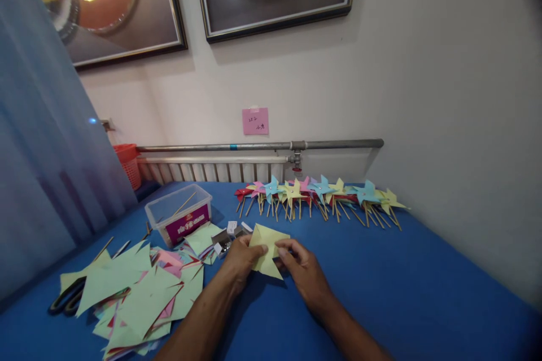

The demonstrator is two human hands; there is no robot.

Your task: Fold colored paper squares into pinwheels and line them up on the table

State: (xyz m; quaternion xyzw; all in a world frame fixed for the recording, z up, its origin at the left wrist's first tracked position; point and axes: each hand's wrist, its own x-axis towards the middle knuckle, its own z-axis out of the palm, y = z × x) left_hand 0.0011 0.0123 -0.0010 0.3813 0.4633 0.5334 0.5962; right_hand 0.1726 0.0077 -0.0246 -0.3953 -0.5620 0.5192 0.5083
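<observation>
Both hands meet over the blue bench (381, 293), a little in front of the person. The left hand (240, 262) is closed on the left part of a yellow paper piece (267, 248), with the thumb lying on top of the sheet. The right hand (302, 271) grips the same paper from the right side, its fingertips (283, 251) pressing near the middle. The paper is held just above the bench surface and its points stick out upward and downward; it looks folded, but the view is too small to be sure how.

Just beside the left hand lies a small open box (224, 241) with shiny metal bits. Farther left there is a loose pile of cut paper sheets (135, 287), mostly pale green, with black scissors (68, 300) partly under its edge. Behind the pile stands a clear plastic container (180, 214) with a red label and a thin stick inside. Along the wall, well apart from the hands, a row of finished pinwheels (322, 194) on wooden sticks lies on the bench. A pink note (255, 120) is on the wall above a metal pipe (262, 146).
</observation>
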